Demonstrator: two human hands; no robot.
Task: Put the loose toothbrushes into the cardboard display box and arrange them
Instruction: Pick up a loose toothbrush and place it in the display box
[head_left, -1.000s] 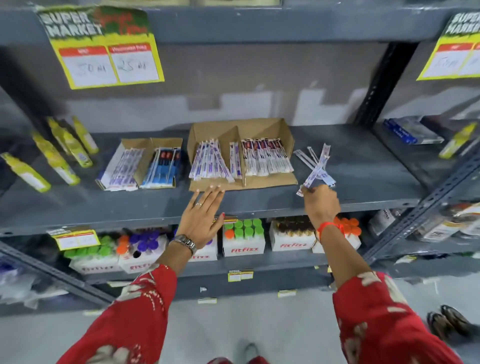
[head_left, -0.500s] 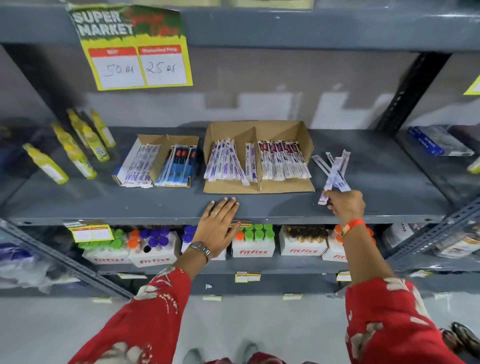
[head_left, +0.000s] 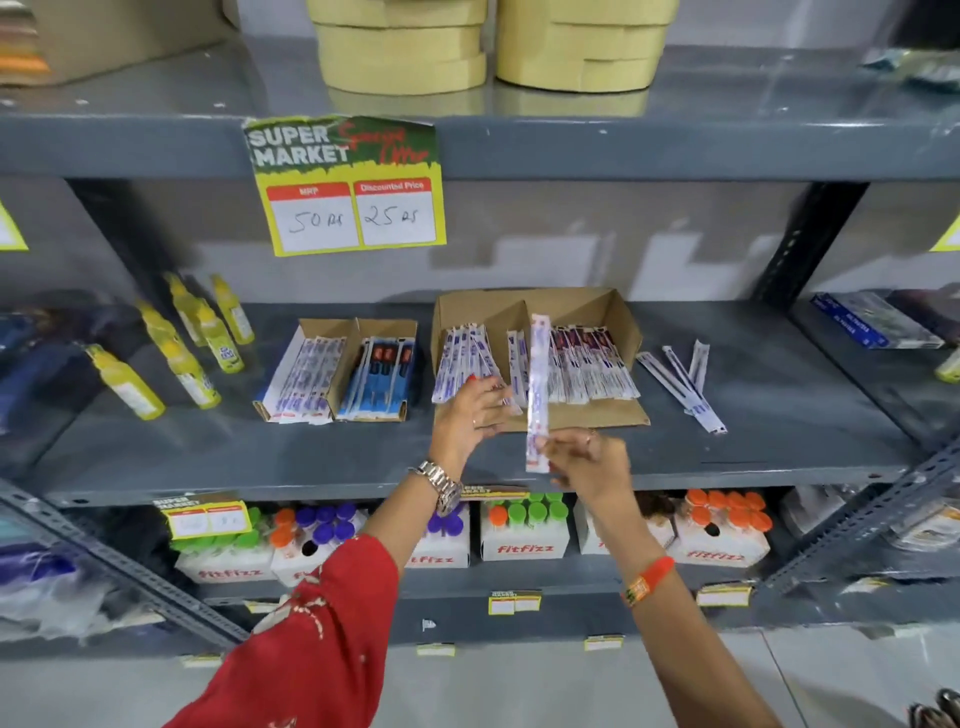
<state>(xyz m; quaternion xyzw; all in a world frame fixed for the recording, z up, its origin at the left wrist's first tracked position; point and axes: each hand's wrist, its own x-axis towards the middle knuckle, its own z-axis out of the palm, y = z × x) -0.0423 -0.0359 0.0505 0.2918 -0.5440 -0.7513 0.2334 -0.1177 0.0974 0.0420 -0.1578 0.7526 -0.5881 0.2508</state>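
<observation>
One packet (head_left: 537, 395) is pinched near its lower end in my right hand (head_left: 587, 462), thumb and fingers closed on it; it stands almost upright in front of the box (head_left: 615, 322), its upper end over the middle divider. My left hand (head_left: 470, 415) is at the box's left compartment, fingers spread and loosely curled, fingertips touching the lower ends of the purple packets (head_left: 465, 361) there — gripping nothing that I can see.

The box lies open on the grey shelf (head_left: 805, 410), split into two compartments: purple-printed packets on the left, a few more just left of the divider, and a fanned row of red packets (head_left: 592, 366) on the right. Three loose toothbrushes (head_left: 685, 382) lie on the shelf just right of the box, apart from it, crossing one another.

Left of the box sit two smaller cartons (head_left: 358, 364), side by side, with packets in them, and beyond those several yellow bottles (head_left: 197, 345) lie tilted. A price sign (head_left: 350, 187) hangs from the shelf edge above — it reads 50 and 25.
</observation>
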